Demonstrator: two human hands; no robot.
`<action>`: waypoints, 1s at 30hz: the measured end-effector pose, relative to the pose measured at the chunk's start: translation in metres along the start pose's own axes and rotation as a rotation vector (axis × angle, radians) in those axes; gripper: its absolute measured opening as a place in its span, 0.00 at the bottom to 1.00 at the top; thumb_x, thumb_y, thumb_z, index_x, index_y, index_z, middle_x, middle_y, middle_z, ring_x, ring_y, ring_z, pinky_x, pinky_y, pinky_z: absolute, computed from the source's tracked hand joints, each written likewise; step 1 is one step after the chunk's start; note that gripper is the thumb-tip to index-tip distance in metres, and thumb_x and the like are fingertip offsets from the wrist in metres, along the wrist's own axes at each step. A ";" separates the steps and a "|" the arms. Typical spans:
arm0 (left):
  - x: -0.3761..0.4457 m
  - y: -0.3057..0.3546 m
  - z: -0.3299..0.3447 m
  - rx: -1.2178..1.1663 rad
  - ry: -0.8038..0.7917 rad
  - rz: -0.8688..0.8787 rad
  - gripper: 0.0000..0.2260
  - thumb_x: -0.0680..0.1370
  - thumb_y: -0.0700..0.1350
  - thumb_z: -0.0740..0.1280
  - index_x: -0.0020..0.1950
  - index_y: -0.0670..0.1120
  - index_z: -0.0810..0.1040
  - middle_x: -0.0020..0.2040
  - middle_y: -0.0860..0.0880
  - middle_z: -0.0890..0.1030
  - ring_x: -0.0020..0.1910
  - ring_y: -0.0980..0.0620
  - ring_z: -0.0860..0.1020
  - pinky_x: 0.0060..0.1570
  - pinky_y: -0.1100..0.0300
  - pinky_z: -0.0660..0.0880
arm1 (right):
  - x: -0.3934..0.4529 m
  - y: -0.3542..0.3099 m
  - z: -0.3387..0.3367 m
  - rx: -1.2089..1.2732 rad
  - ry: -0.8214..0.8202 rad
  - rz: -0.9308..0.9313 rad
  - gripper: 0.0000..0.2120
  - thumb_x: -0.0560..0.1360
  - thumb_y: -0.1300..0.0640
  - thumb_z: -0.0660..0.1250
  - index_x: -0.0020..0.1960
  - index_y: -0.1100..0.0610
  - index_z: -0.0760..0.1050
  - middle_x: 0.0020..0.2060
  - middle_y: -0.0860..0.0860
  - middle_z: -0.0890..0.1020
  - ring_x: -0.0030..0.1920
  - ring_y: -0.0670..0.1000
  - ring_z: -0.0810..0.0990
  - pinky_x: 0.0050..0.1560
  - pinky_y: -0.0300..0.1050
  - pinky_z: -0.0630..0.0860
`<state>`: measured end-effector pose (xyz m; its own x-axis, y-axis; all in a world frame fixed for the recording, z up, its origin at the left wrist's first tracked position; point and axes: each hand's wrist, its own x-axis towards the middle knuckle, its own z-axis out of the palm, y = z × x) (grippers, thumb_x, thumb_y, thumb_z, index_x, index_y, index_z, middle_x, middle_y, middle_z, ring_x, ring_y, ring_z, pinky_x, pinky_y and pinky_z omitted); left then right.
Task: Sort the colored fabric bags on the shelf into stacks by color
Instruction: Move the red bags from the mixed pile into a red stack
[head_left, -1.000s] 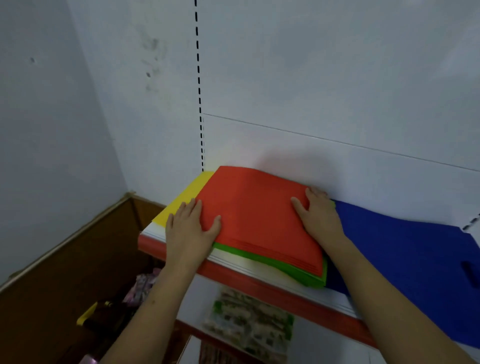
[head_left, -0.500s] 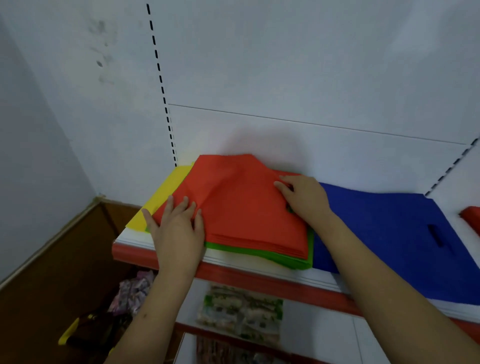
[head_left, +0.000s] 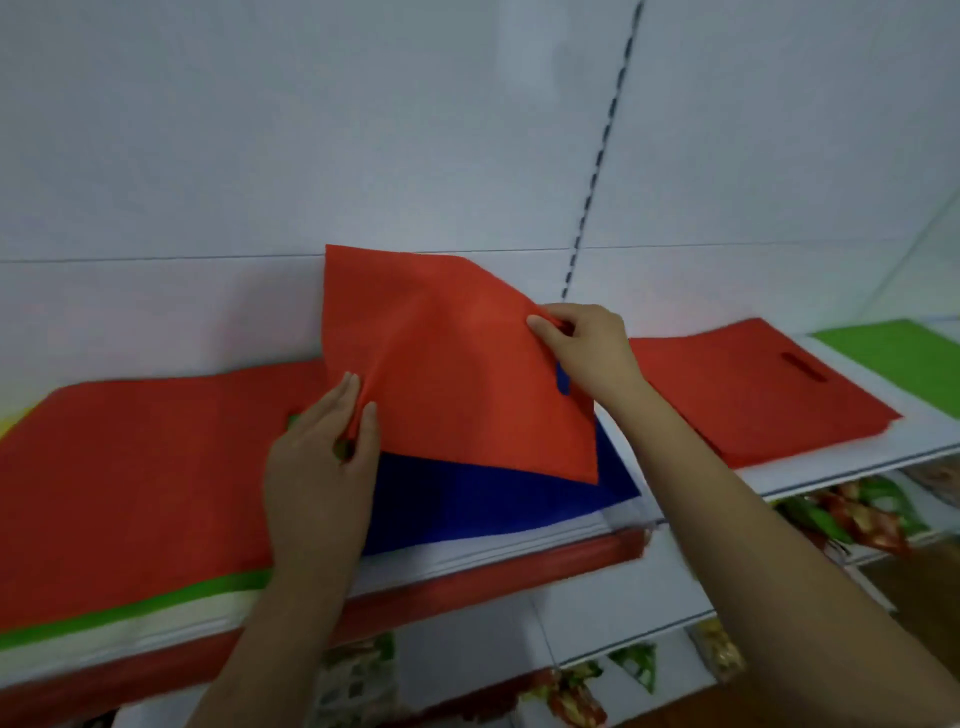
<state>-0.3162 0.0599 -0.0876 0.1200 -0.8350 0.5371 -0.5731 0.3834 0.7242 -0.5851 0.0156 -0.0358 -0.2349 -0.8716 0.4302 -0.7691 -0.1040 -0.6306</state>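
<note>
An orange-red fabric bag (head_left: 457, 364) is lifted off the shelf, held up above the blue bags (head_left: 478, 499). My left hand (head_left: 322, 467) pinches its lower left edge. My right hand (head_left: 587, 348) grips its right edge near the handle slot. At the left lies a mixed pile with an orange-red bag (head_left: 130, 467) on top and a green bag (head_left: 156, 603) showing under it. Further right on the shelf sit an orange-red stack (head_left: 748, 389) with a handle slot and a green stack (head_left: 904, 358).
The white shelf (head_left: 519, 551) has a red front lip. A white back panel with a slotted upright (head_left: 597, 156) rises behind. Lower shelves hold colourful packets (head_left: 857, 514).
The top orange-red bag has come up off the left pile in both hands and moved right over the blue bags. The view has swung right, showing the orange-red and green stacks.
</note>
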 end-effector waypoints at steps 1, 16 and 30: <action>-0.003 0.012 0.015 -0.017 -0.014 0.018 0.16 0.79 0.45 0.69 0.66 0.45 0.79 0.63 0.52 0.79 0.62 0.57 0.76 0.69 0.59 0.68 | -0.002 0.017 -0.018 0.004 0.015 0.021 0.11 0.79 0.50 0.66 0.55 0.52 0.84 0.49 0.45 0.85 0.49 0.42 0.81 0.55 0.37 0.75; -0.060 0.173 0.233 -0.052 -0.331 0.159 0.23 0.75 0.47 0.74 0.68 0.43 0.77 0.65 0.47 0.78 0.64 0.52 0.76 0.67 0.60 0.66 | 0.043 0.269 -0.206 -0.173 0.126 0.059 0.12 0.78 0.64 0.64 0.57 0.60 0.83 0.57 0.54 0.84 0.61 0.50 0.79 0.61 0.29 0.64; -0.104 0.205 0.333 0.117 -0.487 0.028 0.25 0.79 0.55 0.67 0.75 0.52 0.68 0.79 0.50 0.59 0.79 0.49 0.55 0.76 0.47 0.60 | 0.094 0.405 -0.227 -0.229 -0.187 0.014 0.18 0.76 0.65 0.67 0.66 0.58 0.77 0.68 0.56 0.76 0.70 0.55 0.72 0.72 0.38 0.58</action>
<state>-0.7162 0.0936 -0.1395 -0.2730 -0.9230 0.2713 -0.6609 0.3849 0.6442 -1.0534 0.0006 -0.1042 -0.1490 -0.9475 0.2828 -0.8860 0.0009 -0.4638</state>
